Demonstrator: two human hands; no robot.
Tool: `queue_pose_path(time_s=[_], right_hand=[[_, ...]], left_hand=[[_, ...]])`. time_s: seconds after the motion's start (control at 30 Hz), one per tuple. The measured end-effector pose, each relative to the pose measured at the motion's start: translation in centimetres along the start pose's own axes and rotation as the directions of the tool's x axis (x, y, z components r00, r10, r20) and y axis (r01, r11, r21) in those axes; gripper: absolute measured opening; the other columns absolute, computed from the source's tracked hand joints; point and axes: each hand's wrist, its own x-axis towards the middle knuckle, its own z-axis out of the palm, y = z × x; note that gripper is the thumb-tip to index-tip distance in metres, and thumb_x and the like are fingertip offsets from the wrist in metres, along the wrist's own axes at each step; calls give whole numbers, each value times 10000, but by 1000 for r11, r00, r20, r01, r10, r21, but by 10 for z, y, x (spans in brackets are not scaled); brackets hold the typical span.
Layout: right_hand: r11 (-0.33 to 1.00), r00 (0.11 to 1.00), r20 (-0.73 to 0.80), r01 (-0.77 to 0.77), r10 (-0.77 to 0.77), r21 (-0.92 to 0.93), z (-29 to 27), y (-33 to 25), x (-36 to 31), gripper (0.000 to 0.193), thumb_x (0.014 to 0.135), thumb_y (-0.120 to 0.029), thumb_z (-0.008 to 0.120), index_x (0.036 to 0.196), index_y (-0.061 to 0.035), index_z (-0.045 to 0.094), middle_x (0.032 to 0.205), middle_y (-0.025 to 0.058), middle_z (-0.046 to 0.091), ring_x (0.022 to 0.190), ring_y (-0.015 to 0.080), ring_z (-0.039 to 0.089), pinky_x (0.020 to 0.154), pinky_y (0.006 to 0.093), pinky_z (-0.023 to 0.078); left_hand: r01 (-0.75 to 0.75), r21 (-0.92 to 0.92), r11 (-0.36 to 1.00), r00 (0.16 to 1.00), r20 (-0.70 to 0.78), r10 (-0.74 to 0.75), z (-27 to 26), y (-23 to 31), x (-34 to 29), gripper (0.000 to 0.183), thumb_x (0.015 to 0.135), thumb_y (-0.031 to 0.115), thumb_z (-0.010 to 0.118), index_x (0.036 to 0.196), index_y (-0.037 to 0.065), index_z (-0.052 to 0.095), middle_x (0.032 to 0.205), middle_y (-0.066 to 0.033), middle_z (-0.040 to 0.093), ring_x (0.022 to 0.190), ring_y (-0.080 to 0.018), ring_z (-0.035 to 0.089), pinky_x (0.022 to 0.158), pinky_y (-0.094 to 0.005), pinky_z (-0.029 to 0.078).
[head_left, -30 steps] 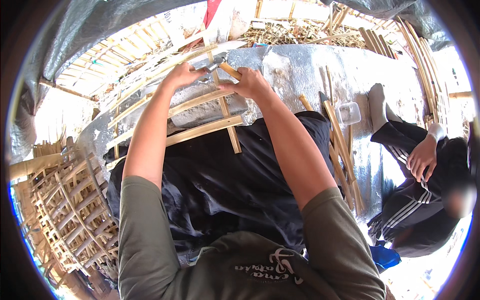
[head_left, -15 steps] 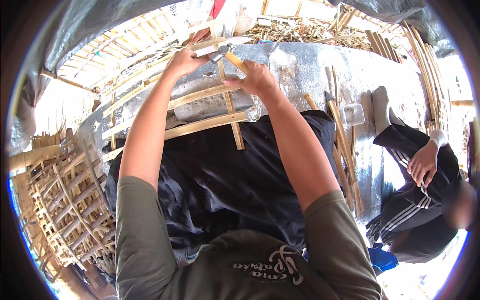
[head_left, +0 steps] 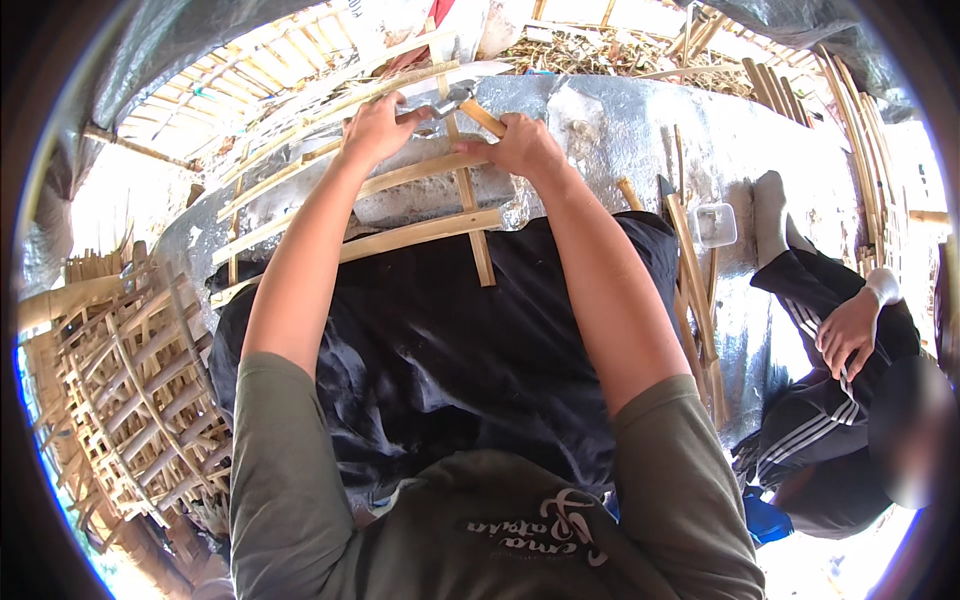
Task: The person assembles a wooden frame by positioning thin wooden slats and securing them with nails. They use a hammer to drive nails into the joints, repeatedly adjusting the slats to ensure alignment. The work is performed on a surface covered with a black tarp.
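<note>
In my right hand is a claw hammer, gripped by its pale wooden handle, its metal head toward my left hand. My right thumb reaches down to a slat of a bamboo lattice frame. The frame has several long slats crossed by upright strips. My left hand is closed at the far part of the frame, left of the hammer head, thumb stretched toward it. What its fingers pinch is hidden. Black cloth covers my lap beneath the near slats.
A grey block lies under the frame. To the right are bamboo strips, a clear plastic tub and a seated person in dark striped trousers. A woven bamboo lattice stands at left; shavings lie at the back.
The hammer head has shifted slightly right and up, and my right hand with it. My left hand has moved a little right and down. The view has shifted slightly.
</note>
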Motion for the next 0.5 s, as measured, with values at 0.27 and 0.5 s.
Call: queue_pose_path(time_s=[0.27, 0.5], right_hand=[[1000, 996, 85, -10, 12, -30, -7, -7, 3, 1032, 638, -888, 699, 1129, 20, 711, 1062, 222, 730, 1078, 365, 707, 906, 456, 584], [999, 998, 59, -15, 17, -35, -5, -3, 5, 1076, 636, -902, 685, 1175, 30, 683, 1100, 230, 720, 1104, 385, 692, 931, 471, 574]], left_hand=[[52, 285, 957, 998, -56, -37, -42, -35, -85, 538, 1024, 549, 465, 1127, 52, 641, 1210, -156, 629, 1144, -351, 618, 964, -544, 470], [25, 171, 985, 942, 326, -81, -50, -86, -88, 840, 987, 715, 390, 780, -37, 705, 848, -285, 695, 923, -448, 681, 867, -542, 527]])
